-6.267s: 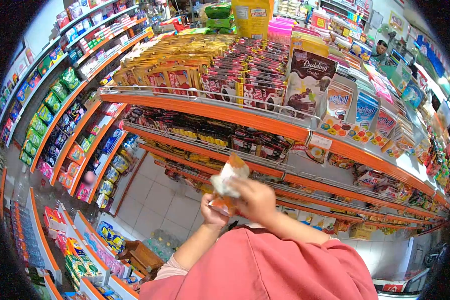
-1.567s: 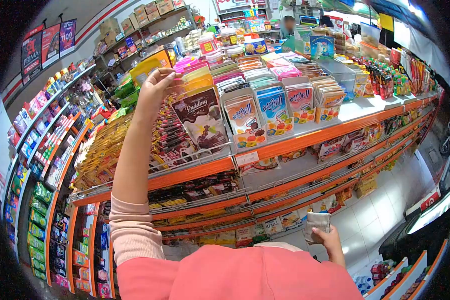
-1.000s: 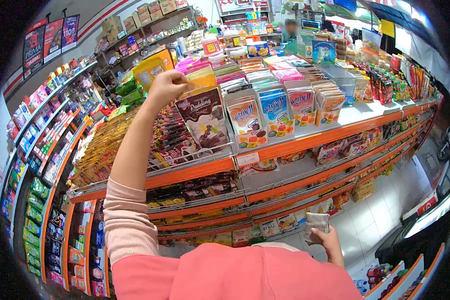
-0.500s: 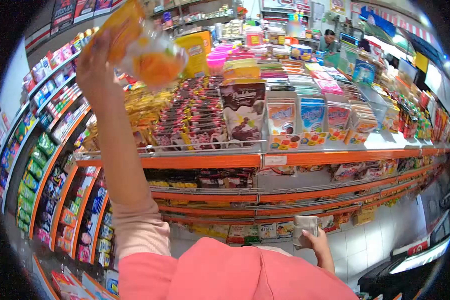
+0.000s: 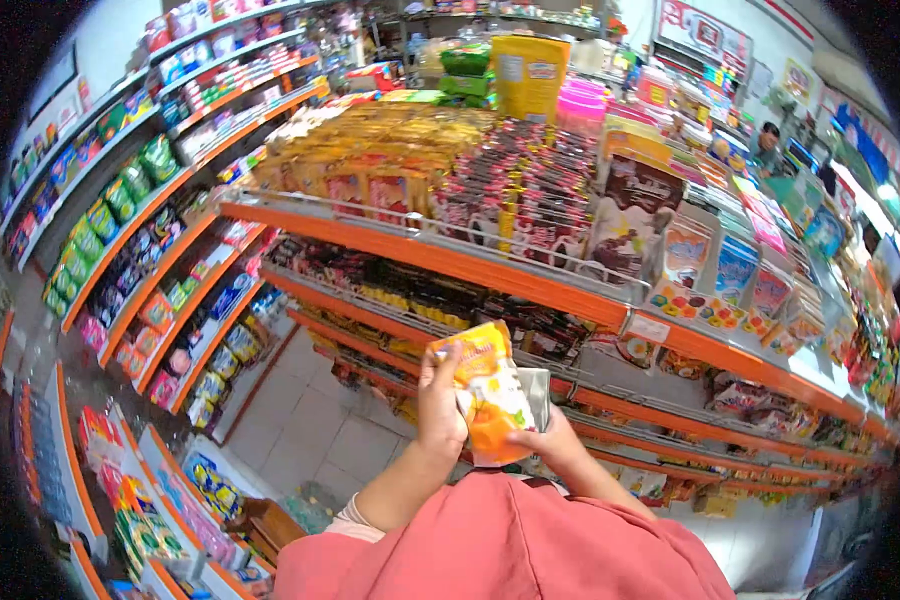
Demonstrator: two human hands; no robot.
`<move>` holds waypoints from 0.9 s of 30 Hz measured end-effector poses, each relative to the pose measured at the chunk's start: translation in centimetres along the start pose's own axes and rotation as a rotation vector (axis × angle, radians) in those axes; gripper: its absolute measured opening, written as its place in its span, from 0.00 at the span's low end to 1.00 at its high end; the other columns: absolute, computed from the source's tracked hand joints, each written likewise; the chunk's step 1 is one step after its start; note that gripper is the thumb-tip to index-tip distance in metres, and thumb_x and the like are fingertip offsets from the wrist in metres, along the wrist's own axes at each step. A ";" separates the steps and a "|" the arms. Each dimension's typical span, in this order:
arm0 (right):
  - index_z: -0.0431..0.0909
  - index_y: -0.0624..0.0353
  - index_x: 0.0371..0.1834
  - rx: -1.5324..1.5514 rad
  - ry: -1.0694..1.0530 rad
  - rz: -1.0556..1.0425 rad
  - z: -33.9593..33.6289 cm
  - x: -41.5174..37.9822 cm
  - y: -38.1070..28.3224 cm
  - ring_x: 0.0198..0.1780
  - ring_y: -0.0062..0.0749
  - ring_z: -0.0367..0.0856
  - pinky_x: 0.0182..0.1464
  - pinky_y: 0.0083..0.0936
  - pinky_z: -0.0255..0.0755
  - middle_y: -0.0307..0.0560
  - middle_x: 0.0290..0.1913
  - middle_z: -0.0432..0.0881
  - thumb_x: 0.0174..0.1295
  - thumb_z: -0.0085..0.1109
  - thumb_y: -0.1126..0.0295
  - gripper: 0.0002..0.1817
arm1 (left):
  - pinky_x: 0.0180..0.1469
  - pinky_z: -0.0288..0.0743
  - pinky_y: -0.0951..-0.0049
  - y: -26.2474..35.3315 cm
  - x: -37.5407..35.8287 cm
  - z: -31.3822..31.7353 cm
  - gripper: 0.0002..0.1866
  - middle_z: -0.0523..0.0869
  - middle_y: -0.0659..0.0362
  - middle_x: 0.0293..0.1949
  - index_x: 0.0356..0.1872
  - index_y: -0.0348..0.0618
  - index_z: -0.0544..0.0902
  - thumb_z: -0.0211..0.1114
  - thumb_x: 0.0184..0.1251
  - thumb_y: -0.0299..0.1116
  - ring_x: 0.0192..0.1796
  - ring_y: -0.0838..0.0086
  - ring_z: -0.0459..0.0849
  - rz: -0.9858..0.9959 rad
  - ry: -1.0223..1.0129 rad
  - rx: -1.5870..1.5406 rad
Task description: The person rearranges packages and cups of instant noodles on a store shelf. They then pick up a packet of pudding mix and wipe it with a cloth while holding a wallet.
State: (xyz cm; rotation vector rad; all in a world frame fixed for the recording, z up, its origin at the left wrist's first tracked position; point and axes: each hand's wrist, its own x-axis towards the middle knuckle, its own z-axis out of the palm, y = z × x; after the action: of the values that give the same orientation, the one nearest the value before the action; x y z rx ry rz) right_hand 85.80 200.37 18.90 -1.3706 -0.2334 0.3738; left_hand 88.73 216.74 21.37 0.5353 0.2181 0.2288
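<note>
In front of my chest, my left hand (image 5: 440, 402) is closed on the left edge of an orange-and-white food pouch (image 5: 490, 395) with orange fruit pictured on it. My right hand (image 5: 548, 440) has its thumb on the pouch's lower right side. It also grips a silver-grey packet (image 5: 536, 388) that sticks out from behind the pouch. The fingers behind both packs are hidden. Ahead on the top shelf stands a dark brown pudding pouch (image 5: 632, 215), beside rows of maroon sachets (image 5: 520, 190) and gold sachets (image 5: 370, 150).
The shelf's orange front edge (image 5: 450, 255) runs across before me, with lower tiers under it. More stocked shelves (image 5: 120, 215) curve along the left, and low racks (image 5: 135, 500) stand at lower left. White floor tiles (image 5: 310, 405) show between. A person (image 5: 767, 145) is far back right.
The orange pouch came down from high above the shelf to my chest in my left hand. My right hand rose with the grey packet to meet it. My view turned left.
</note>
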 end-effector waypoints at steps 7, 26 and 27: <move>0.75 0.65 0.50 0.034 0.070 0.004 2.3 2.7 -0.1 0.42 0.24 0.80 0.47 0.22 0.74 0.43 0.43 0.82 0.56 0.67 0.71 0.20 | 0.61 0.68 0.69 1.7 -2.2 -3.3 0.29 0.75 0.56 0.57 0.63 0.40 0.64 0.64 0.60 0.25 0.59 0.71 0.74 -0.123 -0.305 0.229; 0.69 0.47 0.65 -1.168 -0.239 -0.646 3.9 5.1 -1.3 0.69 0.42 0.63 0.69 0.44 0.55 0.45 0.67 0.68 0.45 0.60 0.74 0.36 | 0.57 0.76 0.62 0.0 -0.8 -9.6 0.23 0.79 0.52 0.54 0.61 0.38 0.69 0.54 0.63 0.24 0.55 0.63 0.80 -0.418 -0.167 -0.264; 0.69 0.47 0.64 -1.065 -0.281 -0.631 3.1 4.6 -0.7 0.68 0.42 0.66 0.68 0.40 0.59 0.46 0.67 0.68 0.42 0.65 0.74 0.38 | 0.57 0.76 0.62 0.2 -0.7 -9.9 0.23 0.79 0.52 0.53 0.60 0.37 0.70 0.54 0.63 0.24 0.54 0.63 0.81 -0.329 -0.164 -0.050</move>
State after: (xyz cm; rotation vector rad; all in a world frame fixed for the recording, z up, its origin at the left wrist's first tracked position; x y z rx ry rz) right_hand 88.92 204.83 19.89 -2.1597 -1.1901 -0.1422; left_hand 85.45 221.49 13.28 0.4584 0.1379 -0.1288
